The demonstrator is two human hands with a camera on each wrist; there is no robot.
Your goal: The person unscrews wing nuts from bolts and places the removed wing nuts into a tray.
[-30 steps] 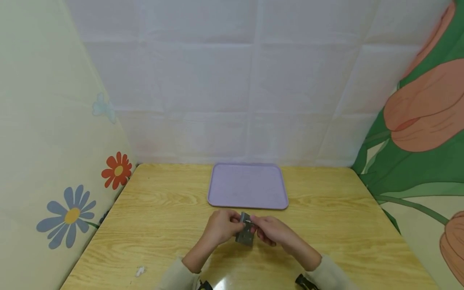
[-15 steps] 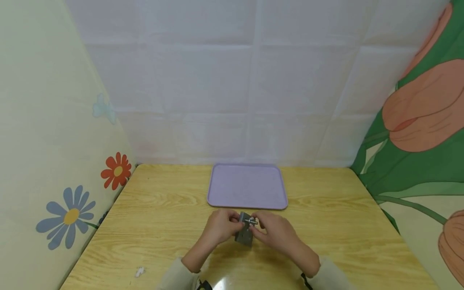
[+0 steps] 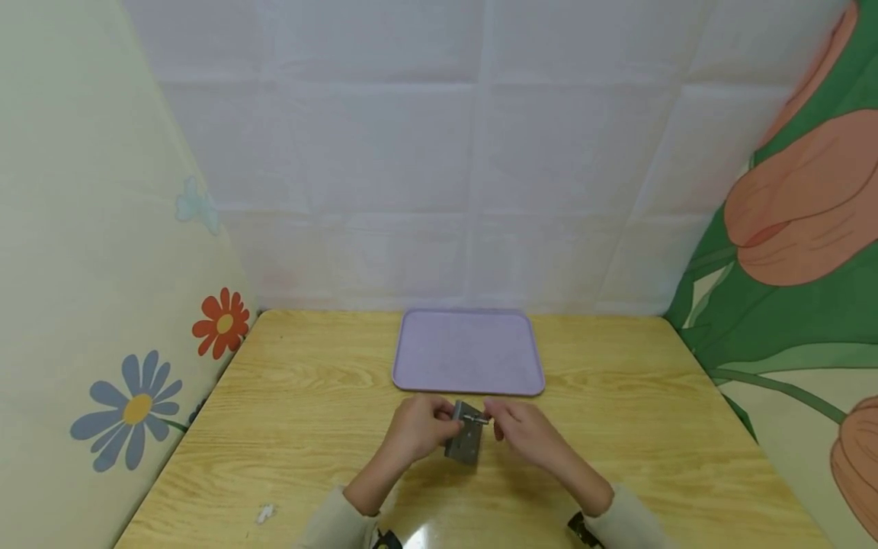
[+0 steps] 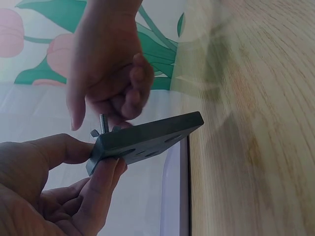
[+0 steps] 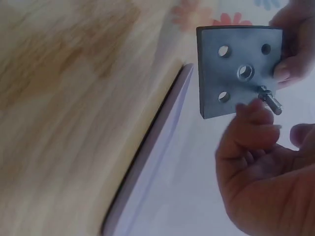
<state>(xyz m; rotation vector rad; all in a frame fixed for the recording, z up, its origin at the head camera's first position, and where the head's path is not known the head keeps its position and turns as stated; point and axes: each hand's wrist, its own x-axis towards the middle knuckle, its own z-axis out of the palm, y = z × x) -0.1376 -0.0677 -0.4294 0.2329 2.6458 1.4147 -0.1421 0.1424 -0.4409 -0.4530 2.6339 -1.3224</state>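
Note:
My left hand pinches a square grey metal plate by one edge, between thumb and fingers. The plate is held tilted above the table and has several round holes, plain in the right wrist view. Through one corner hole stands a threaded bolt, its end pointing toward my right hand. A wing nut sits on the bolt close against the plate's face. The right hand's fingers are loosely bent beside the bolt, holding nothing; whether a fingertip touches it I cannot tell.
A lilac tray lies on the wood-grain table just beyond the hands. A small white patch marks the table at the front left. A white cloth hangs behind, with flower-patterned cloths on both sides.
The right hand came to the bolt and pinched around it, then drew back slightly to the right with its fingers loosened. The left hand and the plate stay almost in place.

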